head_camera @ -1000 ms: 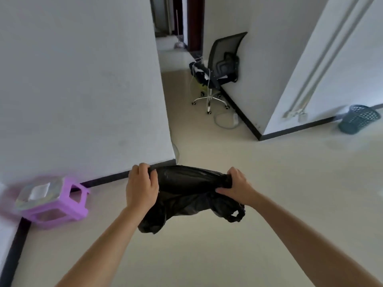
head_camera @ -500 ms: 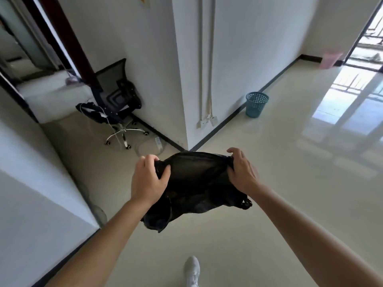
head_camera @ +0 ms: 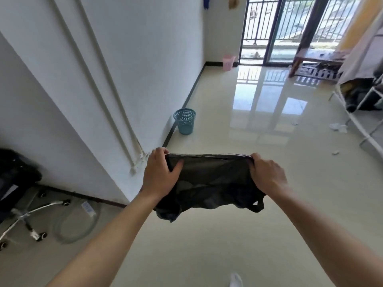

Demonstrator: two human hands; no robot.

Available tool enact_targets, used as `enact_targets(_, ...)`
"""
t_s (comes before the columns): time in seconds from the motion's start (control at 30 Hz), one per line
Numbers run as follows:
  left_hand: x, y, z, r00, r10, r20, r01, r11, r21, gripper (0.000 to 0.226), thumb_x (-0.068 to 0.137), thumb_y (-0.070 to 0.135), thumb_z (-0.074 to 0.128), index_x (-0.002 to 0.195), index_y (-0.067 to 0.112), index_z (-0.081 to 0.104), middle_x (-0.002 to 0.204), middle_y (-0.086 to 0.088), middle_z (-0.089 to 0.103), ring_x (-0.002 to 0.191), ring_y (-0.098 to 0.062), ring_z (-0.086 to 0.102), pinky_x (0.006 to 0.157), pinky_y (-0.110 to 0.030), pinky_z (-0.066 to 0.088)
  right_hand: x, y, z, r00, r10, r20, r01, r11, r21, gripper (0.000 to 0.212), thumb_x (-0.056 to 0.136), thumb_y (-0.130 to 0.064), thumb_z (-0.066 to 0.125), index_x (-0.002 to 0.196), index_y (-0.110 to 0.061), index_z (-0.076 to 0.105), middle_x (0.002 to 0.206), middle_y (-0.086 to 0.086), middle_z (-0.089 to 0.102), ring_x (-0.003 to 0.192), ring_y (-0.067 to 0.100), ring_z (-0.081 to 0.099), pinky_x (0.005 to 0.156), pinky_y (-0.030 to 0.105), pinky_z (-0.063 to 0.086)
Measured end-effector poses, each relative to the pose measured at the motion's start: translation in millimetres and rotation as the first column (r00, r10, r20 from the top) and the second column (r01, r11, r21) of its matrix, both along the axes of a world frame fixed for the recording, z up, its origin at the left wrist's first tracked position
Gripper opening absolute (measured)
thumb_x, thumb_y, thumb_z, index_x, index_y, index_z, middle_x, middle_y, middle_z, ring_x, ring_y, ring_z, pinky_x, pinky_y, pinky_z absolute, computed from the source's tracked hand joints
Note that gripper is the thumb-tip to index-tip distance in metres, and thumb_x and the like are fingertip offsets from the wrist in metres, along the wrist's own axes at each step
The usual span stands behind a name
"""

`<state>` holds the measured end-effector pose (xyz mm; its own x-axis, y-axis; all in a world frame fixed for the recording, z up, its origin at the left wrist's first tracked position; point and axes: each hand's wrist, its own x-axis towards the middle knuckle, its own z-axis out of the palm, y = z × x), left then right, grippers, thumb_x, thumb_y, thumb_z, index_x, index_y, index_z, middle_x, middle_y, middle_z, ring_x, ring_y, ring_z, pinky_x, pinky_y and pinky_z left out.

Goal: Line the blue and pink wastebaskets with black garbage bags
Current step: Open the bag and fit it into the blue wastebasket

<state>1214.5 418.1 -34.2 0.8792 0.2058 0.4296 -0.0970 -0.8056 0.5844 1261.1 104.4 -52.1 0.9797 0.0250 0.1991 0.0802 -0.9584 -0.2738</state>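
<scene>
At chest height, out over the pale tiled floor point(head_camera: 207, 235), a black garbage bag point(head_camera: 211, 183) is stretched between the person's two bare hands. Left hand point(head_camera: 159, 175): fingers curled closed over the bag's left edge, thumb pressed onto the near face of the film. Right hand point(head_camera: 267, 175): likewise closed on the right edge, fingers wrapped over the top. Between the hands the upper border runs taut and nearly level; the rest hangs in loose folds, with a handle loop dangling at the lower right.

Blue wastebasket point(head_camera: 184, 121): an open lattice bin standing upright on the floor, just beside the dark skirting of the white wall point(head_camera: 145, 59), ahead of the hands and well apart from them; no liner is visible in it. Pink wastebasket point(head_camera: 228, 62): farther off, in the corner near the balcony door point(head_camera: 269, 27); whether it is lined cannot be told at this range.

Handling, as judged: the film looks thin, very light, limp and somewhat slick, so it will sag and cling rather than hold a shape. The mouth is the place to take hold, on opposite sides of the rim, so that it can be spread open, lowered over the blue bin and folded down around its lip. Sharp tugging against the lattice could tear it.
</scene>
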Motion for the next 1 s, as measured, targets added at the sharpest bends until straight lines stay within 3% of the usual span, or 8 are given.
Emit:
enact_targets(0.13, 111.0, -33.2, -17.6, 0.997, -0.067, -0.034, 0.065, 0.996, -0.054, 0.071, 0.066, 0.073, 0.064, 0.113, 0.031, 0.032, 0.104, 0.012, 0.045, 0.094, -0.009, 0.048, 0.078, -0.028, 0.042, 87.7, -31.9, -17.7, 0.995, -0.086, -0.050, 0.089, 0.994, 0.059, 0.022, 0.096, -0.042, 0.035, 0.098, -0.022, 0.044, 0.084, 0.014, 0.068, 0.076, 0.037, 0.061, 0.062, 0.037, 0.035)
enact_targets(0.27, 234.5, -57.6, -25.4, 0.980, -0.132, -0.151, 0.125, 0.991, -0.056, 0.081, 0.058, 0.067, 0.077, 0.105, 0.040, 0.017, 0.106, 0.006, 0.043, 0.091, -0.014, 0.051, 0.074, -0.028, 0.042, 199.6, -56.2, -27.1, 0.987, -0.044, -0.155, 0.070, 0.984, 0.164, 0.067, 0.072, -0.077, 0.052, 0.117, -0.029, 0.038, 0.095, 0.003, 0.065, 0.089, 0.032, 0.063, 0.070, 0.038, 0.044)
enact_targets(0.4, 339.7, -61.2, -15.0, 0.980, -0.154, -0.129, 0.162, 0.985, 0.053, 0.070, 0.070, 0.032, 0.079, 0.095, 0.039, 0.014, 0.099, 0.003, 0.040, 0.082, -0.016, 0.049, 0.068, -0.033, 0.044, 311.0, -62.3, -12.7, 0.957, 0.153, -0.246, -0.129, 0.986, 0.109, 0.107, 0.062, -0.052, 0.075, 0.148, -0.040, 0.011, 0.126, 0.008, 0.049, 0.106, 0.036, 0.059, 0.085, 0.043, 0.050)
enact_targets(0.53, 428.0, -42.1, -4.7, 0.988, -0.108, -0.107, 0.120, 0.987, 0.109, 0.070, 0.069, 0.033, 0.082, 0.095, 0.036, 0.017, 0.099, 0.005, 0.034, 0.081, -0.015, 0.044, 0.067, -0.031, 0.039, 426.9, -40.3, 5.6, 0.966, 0.210, -0.150, -0.200, 0.977, 0.080, 0.103, 0.076, -0.026, 0.065, 0.149, -0.045, -0.004, 0.111, 0.005, 0.041, 0.080, 0.037, 0.058, 0.069, 0.041, 0.048)
enact_targets(0.63, 489.8, -17.6, -12.8, 0.984, -0.071, -0.161, 0.088, 0.991, 0.101, 0.077, 0.059, 0.052, 0.085, 0.096, 0.035, 0.019, 0.101, 0.007, 0.030, 0.088, -0.015, 0.044, 0.067, -0.028, 0.040, 511.3, -13.3, 10.8, 0.972, 0.221, -0.083, -0.218, 0.975, 0.041, 0.099, 0.081, -0.014, 0.061, 0.152, -0.039, -0.003, 0.108, 0.005, 0.042, 0.077, 0.038, 0.058, 0.065, 0.040, 0.045)
enact_targets(0.73, 563.7, 11.4, -40.4, 0.968, -0.043, -0.247, 0.074, 0.990, 0.119, 0.092, 0.048, 0.061, 0.085, 0.111, 0.029, 0.025, 0.107, 0.010, 0.022, 0.101, -0.012, 0.036, 0.075, -0.029, 0.044, 609.2, 13.4, 0.3, 0.956, 0.283, -0.077, -0.284, 0.959, 0.000, 0.097, 0.081, -0.008, 0.059, 0.153, -0.036, 0.000, 0.111, 0.007, 0.043, 0.079, 0.039, 0.059, 0.068, 0.043, 0.048)
enact_targets(0.87, 676.8, 47.8, -79.0, 0.947, -0.023, -0.321, 0.095, 0.973, 0.210, 0.082, 0.064, 0.043, 0.076, 0.123, 0.022, 0.024, 0.115, 0.001, 0.024, 0.106, -0.020, 0.031, 0.074, -0.039, 0.052, 746.4, 50.9, -15.7, 0.960, 0.270, -0.068, -0.275, 0.958, -0.077, 0.090, 0.082, -0.005, 0.056, 0.154, -0.031, 0.008, 0.115, 0.009, 0.046, 0.080, 0.040, 0.060, 0.067, 0.041, 0.047)
enact_targets(1.0, 798.6, 82.8, -83.1, 0.925, 0.038, -0.379, 0.051, 0.974, 0.223, 0.065, 0.079, 0.023, 0.061, 0.132, 0.016, 0.025, 0.119, -0.008, 0.031, 0.107, -0.029, 0.038, 0.064, -0.037, 0.050, 877.4, 85.2, -10.8, 0.964, 0.253, -0.077, -0.261, 0.955, -0.139, 0.078, 0.087, -0.014, 0.056, 0.153, -0.025, 0.016, 0.118, 0.010, 0.049, 0.084, 0.037, 0.061, 0.064, 0.036, 0.040)
